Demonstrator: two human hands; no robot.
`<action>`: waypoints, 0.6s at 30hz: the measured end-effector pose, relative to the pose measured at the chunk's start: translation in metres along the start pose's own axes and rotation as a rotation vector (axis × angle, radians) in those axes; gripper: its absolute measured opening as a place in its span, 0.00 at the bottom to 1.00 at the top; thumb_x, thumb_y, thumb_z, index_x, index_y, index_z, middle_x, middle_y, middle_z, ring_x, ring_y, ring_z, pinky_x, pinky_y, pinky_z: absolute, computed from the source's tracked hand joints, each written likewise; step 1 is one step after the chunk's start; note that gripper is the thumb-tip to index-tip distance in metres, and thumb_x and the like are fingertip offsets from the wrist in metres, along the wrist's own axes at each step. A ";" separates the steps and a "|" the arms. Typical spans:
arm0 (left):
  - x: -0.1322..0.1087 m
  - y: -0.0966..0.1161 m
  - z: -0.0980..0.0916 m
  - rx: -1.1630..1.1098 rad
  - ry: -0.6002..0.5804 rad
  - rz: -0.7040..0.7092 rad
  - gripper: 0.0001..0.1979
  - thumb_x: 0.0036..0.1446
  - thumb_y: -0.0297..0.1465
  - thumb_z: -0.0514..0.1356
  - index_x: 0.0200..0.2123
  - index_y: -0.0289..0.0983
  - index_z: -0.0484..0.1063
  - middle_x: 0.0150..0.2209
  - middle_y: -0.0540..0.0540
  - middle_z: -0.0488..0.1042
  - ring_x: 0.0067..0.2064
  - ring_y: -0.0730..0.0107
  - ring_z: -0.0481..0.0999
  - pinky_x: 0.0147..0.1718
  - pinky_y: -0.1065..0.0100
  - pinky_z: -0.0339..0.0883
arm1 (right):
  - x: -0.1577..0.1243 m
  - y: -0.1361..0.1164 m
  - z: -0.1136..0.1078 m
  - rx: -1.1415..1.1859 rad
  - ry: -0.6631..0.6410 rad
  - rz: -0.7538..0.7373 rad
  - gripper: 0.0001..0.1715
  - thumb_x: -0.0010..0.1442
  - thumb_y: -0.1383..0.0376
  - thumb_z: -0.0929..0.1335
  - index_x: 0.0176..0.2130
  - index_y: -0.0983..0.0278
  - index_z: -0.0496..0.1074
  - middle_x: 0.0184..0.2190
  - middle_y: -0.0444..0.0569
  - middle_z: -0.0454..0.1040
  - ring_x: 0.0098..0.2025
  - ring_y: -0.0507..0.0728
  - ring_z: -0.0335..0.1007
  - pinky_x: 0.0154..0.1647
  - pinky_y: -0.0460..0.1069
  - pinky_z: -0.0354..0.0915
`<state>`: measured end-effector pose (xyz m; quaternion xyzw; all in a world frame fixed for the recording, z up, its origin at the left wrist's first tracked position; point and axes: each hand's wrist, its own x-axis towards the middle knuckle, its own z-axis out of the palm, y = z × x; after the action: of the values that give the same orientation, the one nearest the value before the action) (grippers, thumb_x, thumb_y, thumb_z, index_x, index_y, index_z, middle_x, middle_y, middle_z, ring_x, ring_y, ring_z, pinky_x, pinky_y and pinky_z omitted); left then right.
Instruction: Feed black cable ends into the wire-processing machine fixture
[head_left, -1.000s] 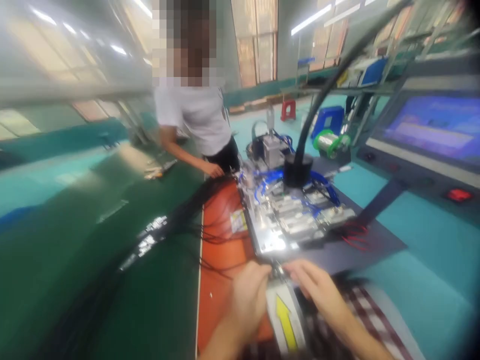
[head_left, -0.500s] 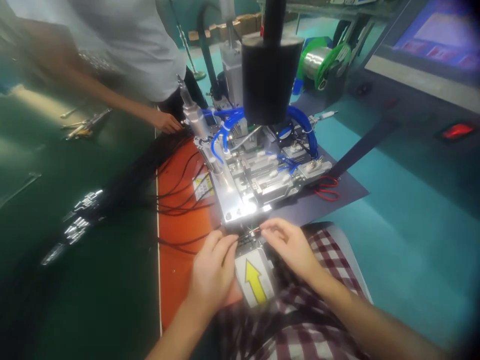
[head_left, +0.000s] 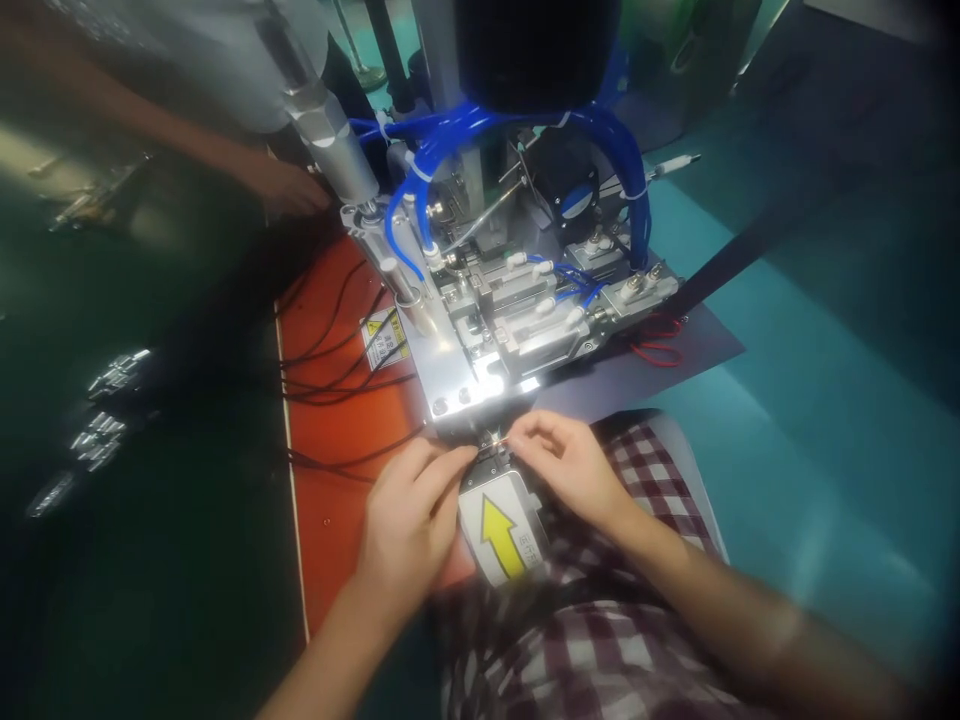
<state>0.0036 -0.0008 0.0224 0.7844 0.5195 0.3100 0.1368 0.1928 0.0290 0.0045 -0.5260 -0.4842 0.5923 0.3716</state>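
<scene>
My left hand (head_left: 416,500) is closed, thumb and forefinger pinched at the left side of a small metal fixture (head_left: 493,455). A black cable (head_left: 358,467) runs in behind its fingers, and a short dark end shows at the fingertips. My right hand (head_left: 562,460) pinches a thin reddish wire (head_left: 505,441) at the fixture's right side. The fingers partly hide both ends. Just below the fixture is a white plate with a yellow arrow (head_left: 501,535). Directly beyond my hands stands a metal machine (head_left: 517,325) with blue air tubes (head_left: 450,135).
Several black cables cross the orange surface (head_left: 322,530) at left, by a warning label (head_left: 385,338). Shiny connectors (head_left: 101,435) lie on the dark green table. A co-worker's arm (head_left: 247,170) reaches in behind. A black cylinder (head_left: 536,50) hangs above the machine. Red wires (head_left: 656,345) lie at right.
The view has tilted down and come closer to the machine. My right hand has brought the reddish wire in toward the fixture; my left hand keeps its pinch.
</scene>
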 end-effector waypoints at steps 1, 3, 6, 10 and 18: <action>0.000 0.000 0.000 0.000 -0.008 -0.006 0.11 0.60 0.20 0.56 0.42 0.33 0.76 0.33 0.47 0.71 0.36 0.74 0.70 0.36 0.72 0.65 | 0.000 0.001 0.000 0.002 -0.001 0.003 0.09 0.56 0.61 0.69 0.31 0.65 0.72 0.28 0.47 0.72 0.29 0.53 0.66 0.30 0.48 0.62; 0.000 0.001 -0.002 -0.004 -0.018 -0.018 0.11 0.60 0.19 0.55 0.43 0.32 0.76 0.33 0.47 0.70 0.36 0.74 0.70 0.35 0.73 0.65 | 0.001 0.003 0.001 0.013 -0.004 0.008 0.09 0.57 0.61 0.69 0.31 0.65 0.72 0.28 0.46 0.72 0.29 0.53 0.66 0.30 0.48 0.62; -0.001 0.002 -0.004 -0.009 -0.014 -0.017 0.13 0.60 0.19 0.55 0.43 0.32 0.76 0.35 0.46 0.70 0.37 0.75 0.70 0.36 0.74 0.65 | 0.001 0.007 0.004 0.046 -0.006 0.005 0.09 0.58 0.61 0.68 0.32 0.65 0.71 0.28 0.45 0.71 0.28 0.52 0.66 0.30 0.48 0.63; 0.001 0.003 -0.003 0.001 -0.024 -0.022 0.13 0.59 0.18 0.54 0.43 0.32 0.77 0.35 0.46 0.69 0.37 0.75 0.71 0.35 0.75 0.66 | 0.001 0.013 0.006 0.019 0.022 -0.052 0.09 0.60 0.61 0.67 0.32 0.64 0.70 0.28 0.44 0.71 0.29 0.52 0.66 0.31 0.48 0.63; 0.004 0.002 -0.005 0.022 -0.080 0.011 0.15 0.60 0.20 0.53 0.45 0.37 0.76 0.34 0.47 0.70 0.34 0.73 0.71 0.30 0.73 0.65 | 0.001 0.011 0.003 -0.111 0.025 -0.179 0.06 0.62 0.65 0.65 0.32 0.63 0.69 0.29 0.44 0.71 0.29 0.52 0.66 0.31 0.47 0.63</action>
<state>0.0029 0.0014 0.0289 0.8007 0.5125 0.2732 0.1470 0.1907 0.0269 -0.0067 -0.5078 -0.5566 0.5224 0.3992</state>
